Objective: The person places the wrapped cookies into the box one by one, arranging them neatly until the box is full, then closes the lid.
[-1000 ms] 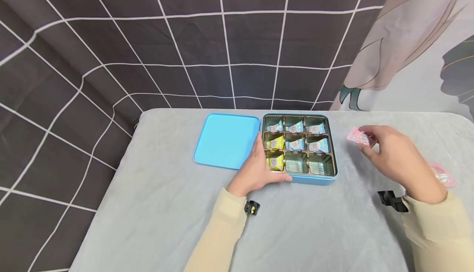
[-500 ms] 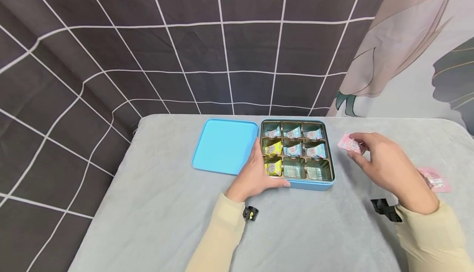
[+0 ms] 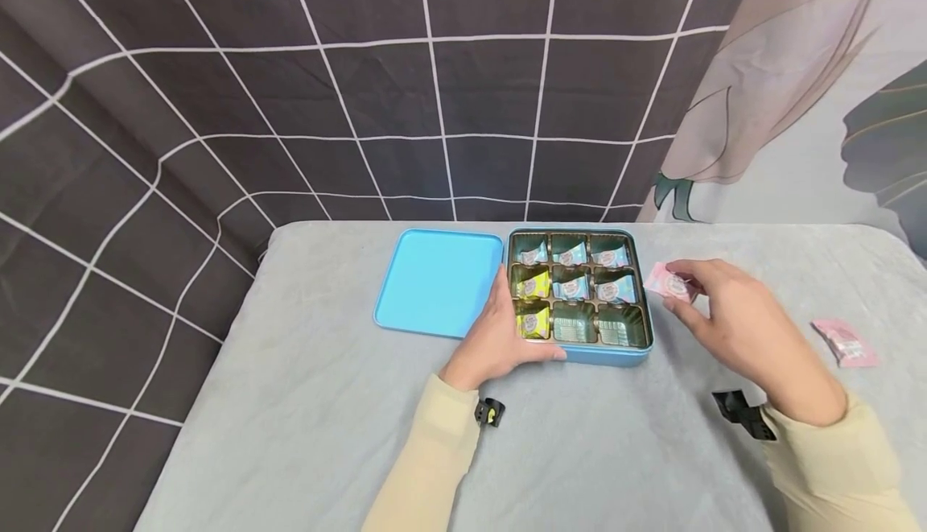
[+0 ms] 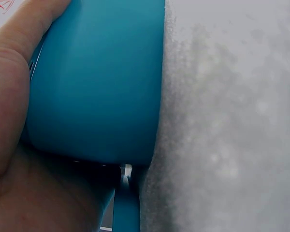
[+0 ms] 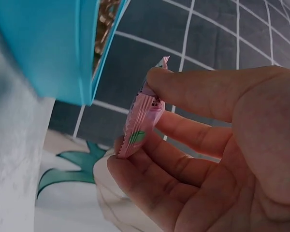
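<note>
A blue tin (image 3: 608, 357) holds a divided tray of wrapped candies. Several blue-wrapped candies (image 3: 615, 289) fill the back row and the middle row's centre and right; yellow-wrapped candies (image 3: 533, 323) lie in the left column's middle and front compartments. The front centre and front right compartments show bare bottoms. My left hand (image 3: 496, 339) grips the tin's front left corner, thumb along the front wall, fingers on the left side. Just right of the tin, my right hand (image 3: 746, 323) pinches a pink-wrapped candy (image 5: 140, 116) between thumb and fingertips, above the cloth.
The blue lid (image 3: 438, 282) lies flat left of the tin, partly behind my left hand. Another pink-wrapped candy (image 3: 846, 343) rests on the grey cloth (image 3: 304, 403) to the far right. A dark checked curtain (image 3: 391, 113) hangs behind the table.
My right hand has moved left toward the tin, carrying the pink candy. The other pink candy, partly covered before, now shows fully. My left hand stays on the tin's corner.
</note>
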`<state>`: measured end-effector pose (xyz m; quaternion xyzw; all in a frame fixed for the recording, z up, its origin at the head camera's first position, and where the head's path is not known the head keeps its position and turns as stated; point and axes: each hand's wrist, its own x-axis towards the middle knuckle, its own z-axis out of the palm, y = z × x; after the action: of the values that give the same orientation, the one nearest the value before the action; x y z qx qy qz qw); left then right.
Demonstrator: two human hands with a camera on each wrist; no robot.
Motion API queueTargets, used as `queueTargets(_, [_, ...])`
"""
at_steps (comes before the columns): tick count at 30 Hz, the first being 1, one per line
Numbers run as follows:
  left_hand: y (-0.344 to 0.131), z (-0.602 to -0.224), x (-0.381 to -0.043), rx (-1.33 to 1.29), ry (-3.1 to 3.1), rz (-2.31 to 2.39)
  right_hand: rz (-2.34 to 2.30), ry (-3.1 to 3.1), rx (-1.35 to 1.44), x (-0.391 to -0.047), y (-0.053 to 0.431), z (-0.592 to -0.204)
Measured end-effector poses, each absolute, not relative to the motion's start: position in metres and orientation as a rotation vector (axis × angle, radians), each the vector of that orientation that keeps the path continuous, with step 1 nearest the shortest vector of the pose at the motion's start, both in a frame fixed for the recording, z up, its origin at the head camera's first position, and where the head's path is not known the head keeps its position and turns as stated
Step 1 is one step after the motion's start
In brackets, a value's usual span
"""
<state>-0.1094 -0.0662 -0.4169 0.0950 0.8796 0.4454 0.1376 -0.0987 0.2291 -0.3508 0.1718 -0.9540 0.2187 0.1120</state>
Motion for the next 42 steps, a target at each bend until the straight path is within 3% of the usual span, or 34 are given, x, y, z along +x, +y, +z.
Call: queueTargets(42, [-0.066, -0.417, -0.112, 0.293, 2.557, 1.274, 0.682, -2.824, 0.788, -0.091, 0.158, -0.348])
